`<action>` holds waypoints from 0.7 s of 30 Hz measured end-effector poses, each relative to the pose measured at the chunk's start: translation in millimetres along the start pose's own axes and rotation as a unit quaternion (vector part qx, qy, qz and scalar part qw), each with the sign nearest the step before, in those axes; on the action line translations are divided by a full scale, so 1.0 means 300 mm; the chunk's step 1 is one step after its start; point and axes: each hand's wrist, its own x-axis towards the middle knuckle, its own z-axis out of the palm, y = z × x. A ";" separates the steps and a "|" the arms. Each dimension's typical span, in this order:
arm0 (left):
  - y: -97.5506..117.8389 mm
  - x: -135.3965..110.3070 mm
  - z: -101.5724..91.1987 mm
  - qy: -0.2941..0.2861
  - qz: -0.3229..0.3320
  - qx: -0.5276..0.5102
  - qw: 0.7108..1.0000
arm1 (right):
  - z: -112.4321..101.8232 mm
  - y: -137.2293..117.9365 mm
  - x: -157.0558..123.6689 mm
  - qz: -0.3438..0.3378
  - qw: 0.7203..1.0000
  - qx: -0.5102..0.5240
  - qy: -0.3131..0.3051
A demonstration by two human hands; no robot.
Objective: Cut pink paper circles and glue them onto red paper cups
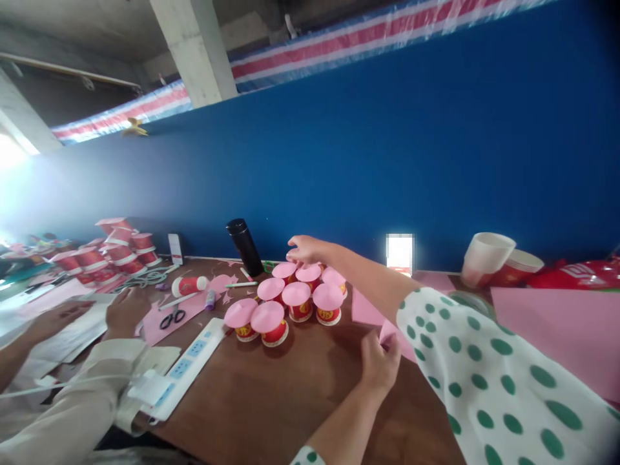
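Observation:
Several red paper cups capped with pink paper discs (296, 294) stand grouped in the middle of the brown table (271, 387). My right hand (306, 248) reaches over the back of the group, fingers stretched out above the rearmost cup (285, 269), holding nothing. Nearer to me, my left hand (380, 363) is closed on the corner of a pink paper sheet (368, 310) that lies flat on the table beside the cups. Both my sleeves are white with green dots.
A co-worker in cream sleeves at the left rests hands (126, 309) on white paper. Between us lie a white power strip (191, 358), scissors (172, 318), a glue stick (210, 298) and a black flask (245, 247). More cups (121, 255) are stacked far left; white cups (487, 258) stand at the right.

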 end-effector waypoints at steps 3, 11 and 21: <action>0.014 -0.001 -0.004 0.023 0.057 0.064 0.996 | -0.009 0.025 -0.068 -0.006 1.000 0.020 -0.002; 0.008 0.014 -0.003 0.028 0.060 0.098 0.993 | -0.101 0.082 -0.408 -0.074 0.990 0.119 0.011; -0.002 0.030 0.000 0.002 0.062 0.125 0.990 | -0.212 0.436 -1.068 0.066 0.967 -0.111 0.222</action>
